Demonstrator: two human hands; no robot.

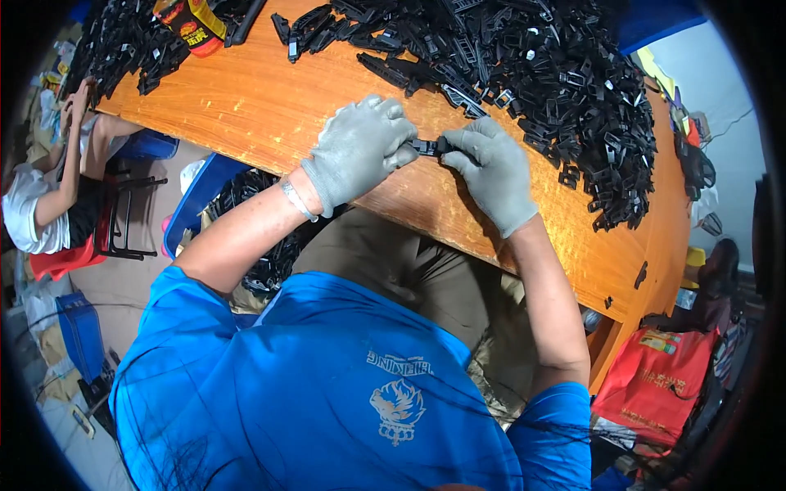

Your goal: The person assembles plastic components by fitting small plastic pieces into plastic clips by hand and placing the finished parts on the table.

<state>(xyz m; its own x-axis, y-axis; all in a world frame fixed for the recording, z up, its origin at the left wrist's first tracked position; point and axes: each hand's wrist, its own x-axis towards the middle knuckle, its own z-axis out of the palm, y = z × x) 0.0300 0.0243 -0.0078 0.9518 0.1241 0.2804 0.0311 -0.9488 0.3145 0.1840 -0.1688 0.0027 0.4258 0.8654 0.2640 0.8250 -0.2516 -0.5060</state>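
Note:
Both my hands wear grey gloves and meet above the near part of the orange-brown wooden table (254, 98). Between them is a small black plastic part (426, 147). My left hand (358, 151) pinches its left end, and my right hand (494, 170) grips its right end between thumb and fingers. The fingers cover both ends, so the part's full shape is hidden. Just beyond my hands, longer black plastic pieces (393, 72) lie at the near edge of a large heap of black plastic parts (573, 90).
A drink bottle (192, 29) stands at the far left beside more black parts. On the left, a blue bin (205, 192) stands below the table edge, near black parts in a bag. Another person (57, 180) sits at the left. A red bag (655, 385) is at the lower right.

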